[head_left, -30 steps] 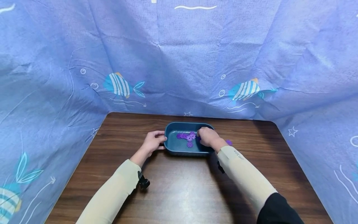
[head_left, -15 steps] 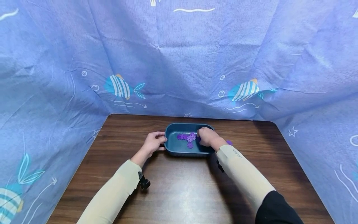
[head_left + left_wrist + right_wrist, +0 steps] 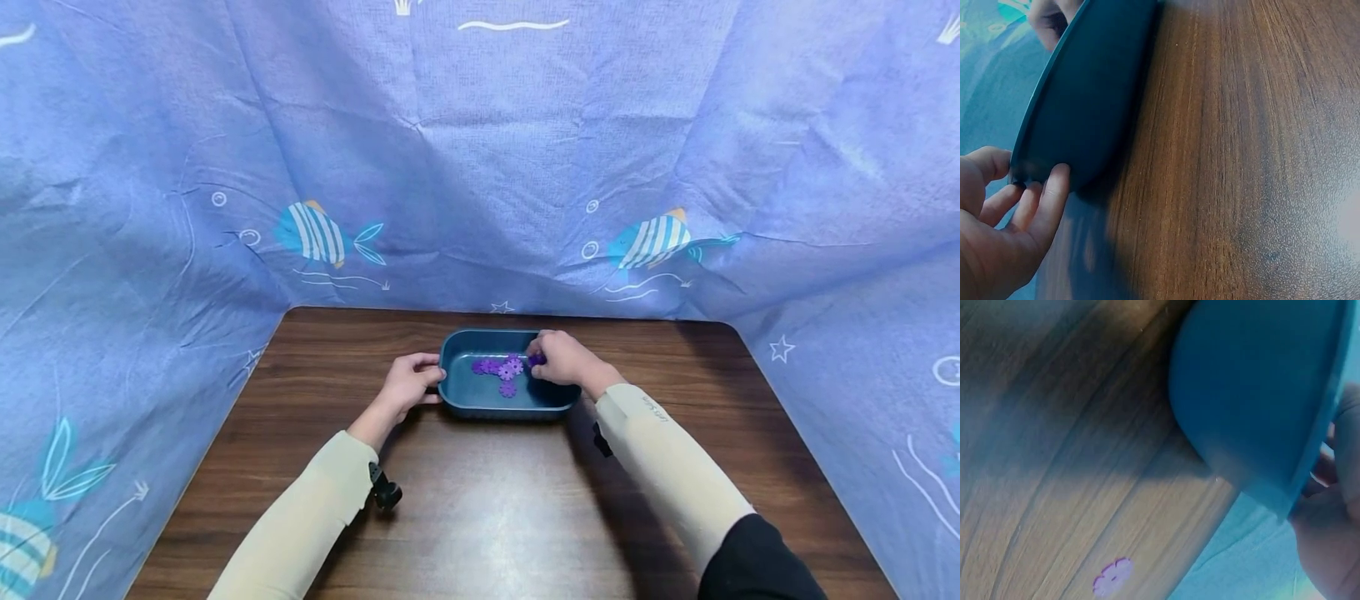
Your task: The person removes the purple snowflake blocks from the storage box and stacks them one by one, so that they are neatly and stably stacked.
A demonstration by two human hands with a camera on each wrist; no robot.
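Several purple discs (image 3: 513, 365) are lying inside the blue tray (image 3: 480, 412). Right hand (image 3: 564, 358) is pinching another disc (image 3: 537, 360) at the tray's right end; left hand (image 3: 407, 382) is resting extended fingers against its left wall. One loose disc (image 3: 1113, 577) is lying outside.

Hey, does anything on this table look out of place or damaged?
Yes, one thing: in the right wrist view, a single purple flower-shaped piece lies loose on the table outside the bin. It looks odd because similar pieces lie inside the bin. I see no damage.
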